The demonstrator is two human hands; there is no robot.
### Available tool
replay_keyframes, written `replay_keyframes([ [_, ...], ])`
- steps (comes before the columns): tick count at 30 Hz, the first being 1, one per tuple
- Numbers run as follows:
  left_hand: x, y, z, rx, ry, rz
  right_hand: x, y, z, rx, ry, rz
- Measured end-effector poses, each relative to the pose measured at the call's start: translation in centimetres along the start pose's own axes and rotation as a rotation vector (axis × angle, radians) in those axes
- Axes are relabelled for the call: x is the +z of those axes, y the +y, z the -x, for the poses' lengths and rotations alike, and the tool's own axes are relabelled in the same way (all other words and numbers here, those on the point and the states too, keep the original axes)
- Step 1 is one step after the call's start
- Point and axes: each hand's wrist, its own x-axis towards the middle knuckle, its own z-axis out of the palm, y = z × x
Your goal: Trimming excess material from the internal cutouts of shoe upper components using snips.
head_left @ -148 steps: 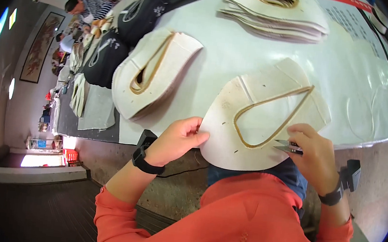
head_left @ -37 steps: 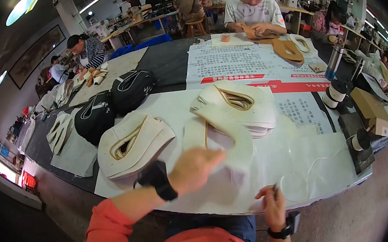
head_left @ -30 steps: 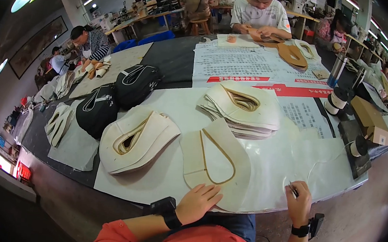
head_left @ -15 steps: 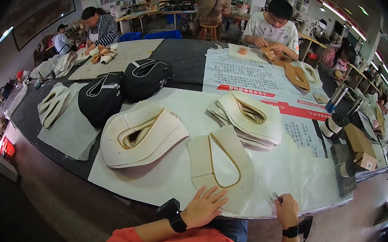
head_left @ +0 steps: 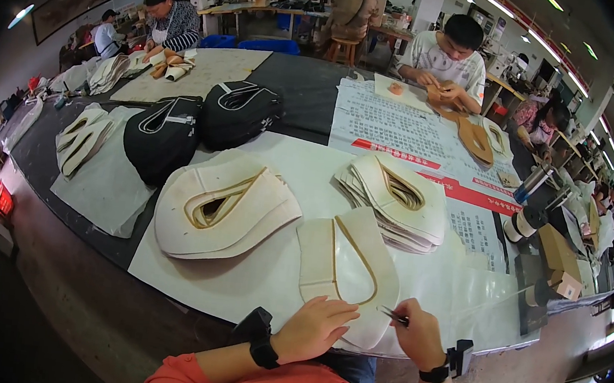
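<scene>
One cream U-shaped piece (head_left: 380, 274) lies flat in front of me, with a tan line edging its teardrop opening. My left hand (head_left: 312, 331) rests palm down on its near edge, fingers stretched out and holding nothing. In my right hand (head_left: 420, 336) are small pointed metal snips (head_left: 392, 316) with a dark grip. Their tip points left, over the near right part of the piece; whether it touches is too small to tell. Behind lies a stack of similar cream pieces (head_left: 425, 222), and to the left a larger cream stack (head_left: 178, 211).
Two black bundles of pieces (head_left: 157, 153) sit at the left. White sheeting (head_left: 201, 274) covers the near table. A thread spool (head_left: 522, 225) and cardboard box (head_left: 561, 255) stand at the right. Across the table a person (head_left: 448, 60) handles brown pieces; another person (head_left: 171, 20) works far left.
My right hand has moved left with the snips, from beside the cream piece to over its near right part. My left hand stays on the near edge, its fingers closer together. The view has shifted slightly.
</scene>
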Motion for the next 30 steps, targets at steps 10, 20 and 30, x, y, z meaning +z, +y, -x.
replay_keyframes([
  [10,0.1,0.7,-0.8,-0.054,0.068,0.240,3.3,-2.6,-0.7,-0.057,-0.161,-0.643],
  [20,0.5,1.0,-1.4,-0.094,0.129,0.186,2.9,-2.0,0.3,-0.006,-0.178,-0.621],
  [30,-0.1,1.3,-0.9,-0.059,0.185,0.186,2.4,-2.8,0.5,0.017,-0.202,-0.620],
])
